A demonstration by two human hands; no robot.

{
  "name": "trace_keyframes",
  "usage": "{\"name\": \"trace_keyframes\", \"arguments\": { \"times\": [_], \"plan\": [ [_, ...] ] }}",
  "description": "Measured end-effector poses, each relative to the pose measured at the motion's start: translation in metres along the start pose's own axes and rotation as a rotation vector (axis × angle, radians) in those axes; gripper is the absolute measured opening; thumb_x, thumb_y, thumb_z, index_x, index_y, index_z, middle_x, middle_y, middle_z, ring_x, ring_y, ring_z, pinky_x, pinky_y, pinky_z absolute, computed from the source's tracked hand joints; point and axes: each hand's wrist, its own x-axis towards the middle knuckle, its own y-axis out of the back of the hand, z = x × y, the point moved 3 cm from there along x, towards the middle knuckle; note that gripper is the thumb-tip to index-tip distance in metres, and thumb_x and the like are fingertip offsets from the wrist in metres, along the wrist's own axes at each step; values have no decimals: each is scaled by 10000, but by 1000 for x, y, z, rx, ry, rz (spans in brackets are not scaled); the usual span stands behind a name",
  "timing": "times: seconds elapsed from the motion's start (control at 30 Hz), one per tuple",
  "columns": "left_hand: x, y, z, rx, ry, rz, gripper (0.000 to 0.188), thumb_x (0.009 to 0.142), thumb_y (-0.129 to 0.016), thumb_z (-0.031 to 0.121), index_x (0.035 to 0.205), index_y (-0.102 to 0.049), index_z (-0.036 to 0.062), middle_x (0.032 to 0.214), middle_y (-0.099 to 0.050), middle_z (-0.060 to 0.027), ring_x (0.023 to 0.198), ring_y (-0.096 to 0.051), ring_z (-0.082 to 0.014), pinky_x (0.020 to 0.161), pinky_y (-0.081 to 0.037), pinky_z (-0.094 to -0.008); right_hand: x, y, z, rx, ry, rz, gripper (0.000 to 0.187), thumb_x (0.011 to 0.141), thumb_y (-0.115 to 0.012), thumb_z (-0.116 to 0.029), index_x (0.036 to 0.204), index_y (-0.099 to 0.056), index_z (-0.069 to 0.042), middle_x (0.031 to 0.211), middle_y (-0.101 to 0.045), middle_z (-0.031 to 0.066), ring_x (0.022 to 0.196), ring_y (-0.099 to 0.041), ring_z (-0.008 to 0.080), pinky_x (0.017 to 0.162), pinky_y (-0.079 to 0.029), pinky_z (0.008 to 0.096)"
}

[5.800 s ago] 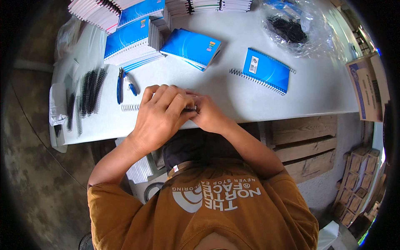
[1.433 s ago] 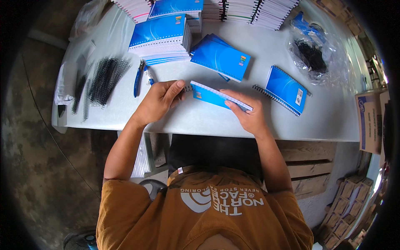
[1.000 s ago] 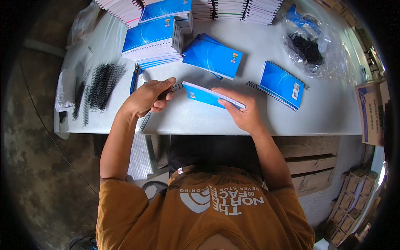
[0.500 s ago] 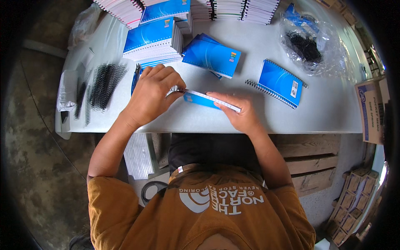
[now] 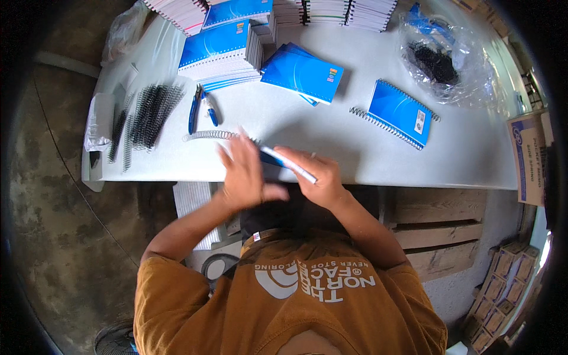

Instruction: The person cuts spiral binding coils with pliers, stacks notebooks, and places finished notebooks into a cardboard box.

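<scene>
My right hand (image 5: pixel 316 180) holds a small blue notebook (image 5: pixel 288 164) on edge above the near side of the white table (image 5: pixel 355 142). My left hand (image 5: pixel 242 177) is blurred with motion, fingers spread, right beside the notebook's left end. I cannot tell whether it touches the notebook. A silver wire spiral (image 5: pixel 210 135) lies on the table just beyond my left hand. Blue-handled pliers (image 5: pixel 194 109) and a blue pen (image 5: pixel 210 110) lie farther out to the left.
A bound blue notebook (image 5: pixel 399 112) lies at right, a loose pile of blue covers (image 5: pixel 303 74) in the middle, stacked blue pads (image 5: pixel 222 50) behind. Black spirals (image 5: pixel 148 112) lie at left. A clear bag of black parts (image 5: pixel 441 62) sits far right. Cardboard boxes (image 5: pixel 529 157) stand beyond the table's right end.
My left hand has pulled back from the notebook's left end toward me and is moving fast. The notebook has tilted up on edge in my right hand.
</scene>
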Motion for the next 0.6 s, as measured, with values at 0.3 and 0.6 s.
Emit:
{"name": "trace_keyframes", "arguments": {
  "times": [0.3, 0.6],
  "plan": [
    [-6, -4, 13, -139, -16, 23, 1138, 691, -474, 777, 1385, -152, -65, 1428, -88, -337, 1308, -37, -550, 986, -3, -694, 4, 3, 7, -1, 24, 36, 472, 690, -571, 133, 1123, -617, -49, 1063, -645, 130, 902, -651, 270, 773, -532, 330],
    [23, 10, 33, -181, -238, 18, 1125, 733, -463, 747, 1388, -95, -91, 1447, -84, -308, 1295, -17, -572, 1011, -35, -680, 3, 1, 8, 10, 42, -33, 655, 712, -607, 23, 1330, -435, -111, 1101, -618, 137, 806, -652, 291, 691, -528, 375]
  ]
}}
